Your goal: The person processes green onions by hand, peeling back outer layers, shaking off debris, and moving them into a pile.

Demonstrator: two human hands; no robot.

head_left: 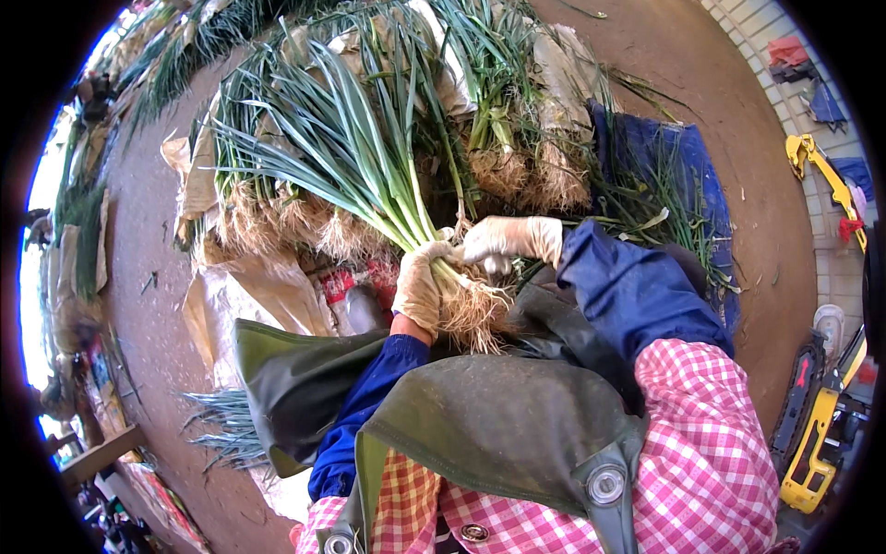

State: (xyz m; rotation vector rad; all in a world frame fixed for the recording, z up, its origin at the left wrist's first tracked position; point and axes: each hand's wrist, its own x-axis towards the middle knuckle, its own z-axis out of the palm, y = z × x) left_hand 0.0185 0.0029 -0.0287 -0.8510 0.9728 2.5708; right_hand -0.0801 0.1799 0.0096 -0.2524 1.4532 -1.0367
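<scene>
Green apron (498,425) and checked sleeves lowest in frame; above them, gloved hands work a bunch of green onions (369,166).

Centre-left, the left hand (420,286) is clamped round the bunch just above its roots (471,314), apparently steadying it upright. Beside it, the right hand (508,238) pinches at the stalk base; what it holds is hidden. More onions (517,111) crowd the top, a blue tarp (683,166) lies right, and bare floor (148,305) opens left.
</scene>
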